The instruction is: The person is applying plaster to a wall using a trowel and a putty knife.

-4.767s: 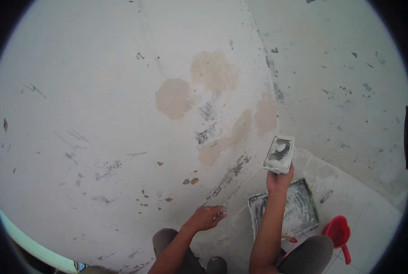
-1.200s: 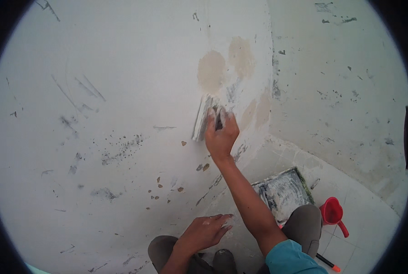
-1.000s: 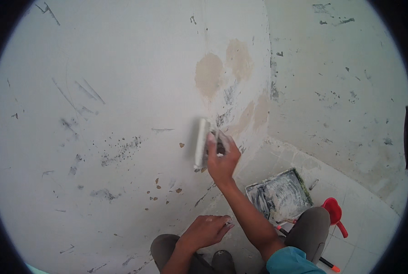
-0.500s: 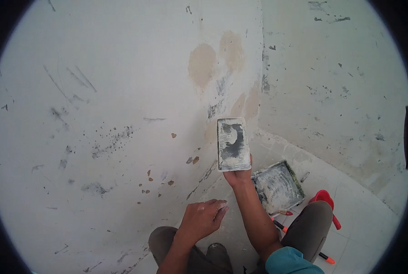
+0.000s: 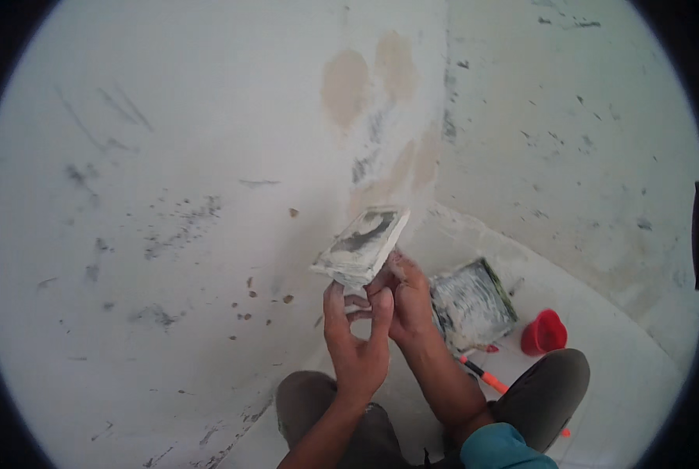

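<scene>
A rectangular board [image 5: 363, 241], its pale rim and dark grey face smeared with plaster, tilts in front of me near the wall corner. My right hand [image 5: 409, 301] grips it from behind and below, its fingers partly hidden by the board. My left hand [image 5: 356, 344] is up at the board's near end, fingers curled beneath and thumb raised. Its fingertips seem to touch the underside, though the contact is partly hidden.
A plaster-coated tray [image 5: 474, 309] lies on the floor at right, with a red cup-like container [image 5: 543, 333] beside it. An orange-and-black handled tool [image 5: 484, 374] lies near my right knee [image 5: 557, 383]. Stained walls [image 5: 209, 141] meet in a corner ahead.
The board has tipped from facing me to a slant, its near end shifted left. My left hand has risen from below to the board's near end. The red container has turned upright.
</scene>
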Action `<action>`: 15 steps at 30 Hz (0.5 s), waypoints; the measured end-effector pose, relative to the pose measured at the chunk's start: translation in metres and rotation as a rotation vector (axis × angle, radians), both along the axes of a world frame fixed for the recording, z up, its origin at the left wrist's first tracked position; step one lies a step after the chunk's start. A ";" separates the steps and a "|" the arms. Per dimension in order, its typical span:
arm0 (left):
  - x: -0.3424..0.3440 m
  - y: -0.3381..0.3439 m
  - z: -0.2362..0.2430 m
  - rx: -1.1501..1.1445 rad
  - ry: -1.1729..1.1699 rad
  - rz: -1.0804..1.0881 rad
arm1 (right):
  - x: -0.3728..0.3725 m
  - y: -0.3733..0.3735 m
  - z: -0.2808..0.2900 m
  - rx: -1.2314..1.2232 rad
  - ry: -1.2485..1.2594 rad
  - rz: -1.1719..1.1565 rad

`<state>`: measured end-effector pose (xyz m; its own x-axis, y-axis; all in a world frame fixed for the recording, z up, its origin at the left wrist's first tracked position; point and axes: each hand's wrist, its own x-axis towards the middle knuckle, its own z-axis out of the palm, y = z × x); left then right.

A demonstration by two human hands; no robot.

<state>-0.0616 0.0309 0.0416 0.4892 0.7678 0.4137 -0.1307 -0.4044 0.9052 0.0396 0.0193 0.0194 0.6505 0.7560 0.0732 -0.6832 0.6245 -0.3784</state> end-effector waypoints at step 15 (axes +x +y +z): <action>0.123 -0.140 0.011 -0.865 -0.421 -0.299 | 0.158 -0.225 0.116 -1.363 -1.390 -0.105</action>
